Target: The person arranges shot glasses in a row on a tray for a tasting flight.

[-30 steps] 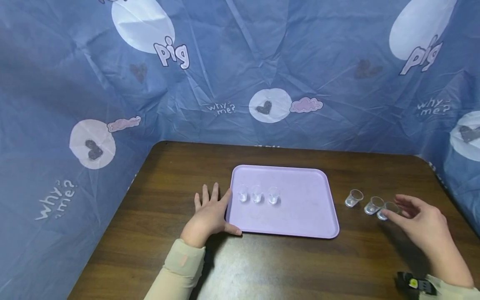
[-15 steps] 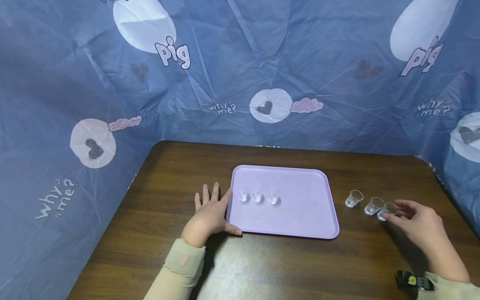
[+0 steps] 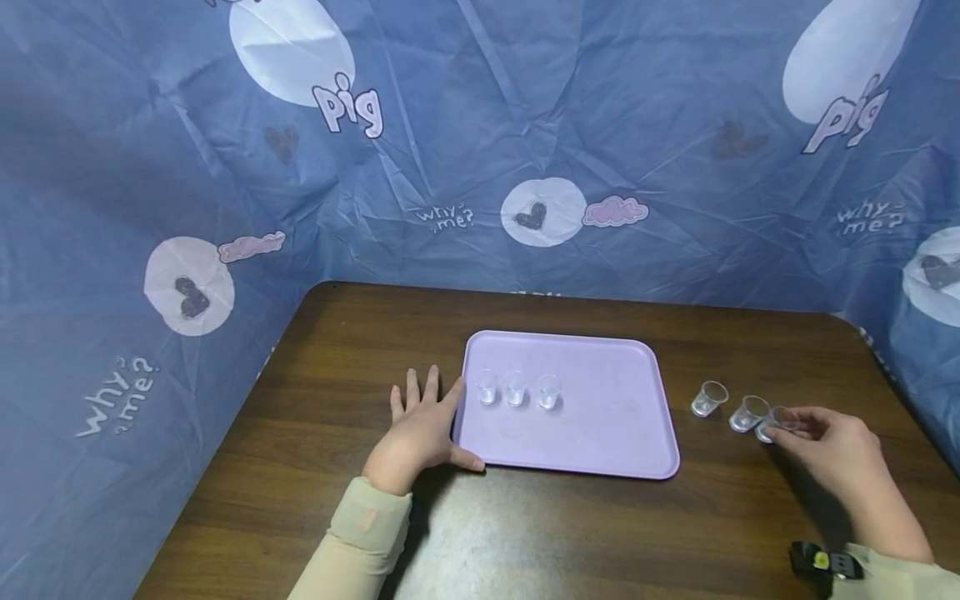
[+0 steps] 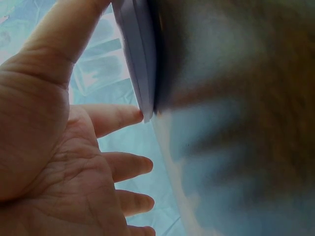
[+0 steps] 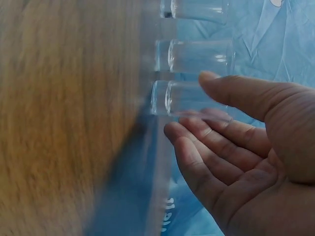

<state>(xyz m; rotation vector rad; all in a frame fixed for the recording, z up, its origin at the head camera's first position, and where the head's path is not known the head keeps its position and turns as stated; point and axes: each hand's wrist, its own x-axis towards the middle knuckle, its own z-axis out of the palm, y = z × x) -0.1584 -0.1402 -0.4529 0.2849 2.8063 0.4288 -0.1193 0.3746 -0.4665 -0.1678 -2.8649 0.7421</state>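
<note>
My left hand (image 3: 416, 442) has its fingers spread wide, with thumb and index finger touching the left edge of a lilac tray (image 3: 615, 425). In the left wrist view the index fingertip (image 4: 135, 114) meets the tray's rim. Three small clear cups (image 3: 514, 390) stand in a row on the tray. At the right, my right hand (image 3: 840, 446) pinches the rightmost clear cup (image 5: 189, 98) between thumb and fingers, the cup still upright on the table. Beside it stand a middle cup (image 3: 748, 414) and a left one (image 3: 708, 399).
A brown wooden table (image 3: 570, 533) carries everything. Blue printed cloth (image 3: 420, 167) hangs behind and at both sides. A black strap device (image 3: 825, 560) sits at the right wrist.
My right hand has moved slightly left and its thumb and fingers have closed in on the rightmost cup. The left hand, tray and other cups have stayed put.
</note>
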